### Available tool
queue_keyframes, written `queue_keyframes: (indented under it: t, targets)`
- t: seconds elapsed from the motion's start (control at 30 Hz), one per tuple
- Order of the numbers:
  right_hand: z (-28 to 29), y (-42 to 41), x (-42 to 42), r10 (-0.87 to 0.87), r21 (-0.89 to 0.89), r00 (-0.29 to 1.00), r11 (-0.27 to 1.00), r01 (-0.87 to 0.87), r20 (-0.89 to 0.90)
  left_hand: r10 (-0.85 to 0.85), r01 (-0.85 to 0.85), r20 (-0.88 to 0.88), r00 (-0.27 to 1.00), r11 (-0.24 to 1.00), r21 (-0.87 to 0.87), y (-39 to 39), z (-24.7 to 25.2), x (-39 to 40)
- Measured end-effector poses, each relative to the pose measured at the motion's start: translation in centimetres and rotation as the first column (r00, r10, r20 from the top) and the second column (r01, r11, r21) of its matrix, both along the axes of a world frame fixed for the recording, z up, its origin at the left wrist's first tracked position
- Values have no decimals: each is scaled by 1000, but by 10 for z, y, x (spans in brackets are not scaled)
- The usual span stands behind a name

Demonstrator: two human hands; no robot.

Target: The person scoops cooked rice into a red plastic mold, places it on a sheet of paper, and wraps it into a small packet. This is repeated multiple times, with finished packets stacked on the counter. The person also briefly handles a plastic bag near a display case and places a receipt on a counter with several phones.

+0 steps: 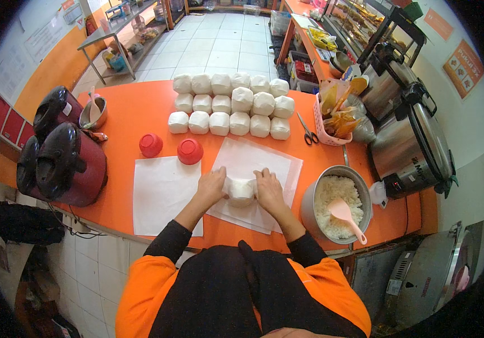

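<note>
Between my two hands, a mound of white rice is partly wrapped in white paper. My left hand grips the paper's left side, and my right hand grips its right side. The bundle stands on a stack of white wrapping paper sheets. Another white sheet lies flat to the left. Two red plastic bowls rest upside down near its top edge. Beyond them, several wrapped white bundles are lined up in rows, some stacked. At my right, a metal pot holds cooked rice and a pink rice paddle.
Scissors lie beside a pink basket of packets on the orange table. Dark red rice cookers stand left, with a metal bowl behind. Large steel cookers stand right.
</note>
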State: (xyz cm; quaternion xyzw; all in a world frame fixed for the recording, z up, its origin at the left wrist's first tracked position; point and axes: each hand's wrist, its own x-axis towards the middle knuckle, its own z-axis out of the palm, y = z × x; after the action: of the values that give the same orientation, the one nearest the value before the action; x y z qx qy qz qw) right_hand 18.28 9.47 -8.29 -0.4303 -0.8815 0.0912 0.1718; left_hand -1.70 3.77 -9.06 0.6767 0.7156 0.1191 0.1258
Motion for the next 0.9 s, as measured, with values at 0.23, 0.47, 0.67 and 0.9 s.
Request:
queue_keyframes:
  t: [0.23, 0.47, 0.67, 0.9]
  targets:
    - [1, 25, -7, 265, -204, 946, 952, -226, 187, -364, 408, -254, 896, 900, 152, 7, 7, 9]
    - [-27, -32, 15, 33, -134, 999, 990, -38, -36, -45, 47, -16, 999, 936, 348, -53, -29, 32]
    - [-46, -63, -3, -284, -416, 731, 909, 1, -621, 59, -222, 418, 907, 909, 353, -74, -39, 73]
    - [40, -68, -29, -439, -501, 348, 859, -108, -828, -213, -228, 615, 759, 798, 558, -74, -13, 82]
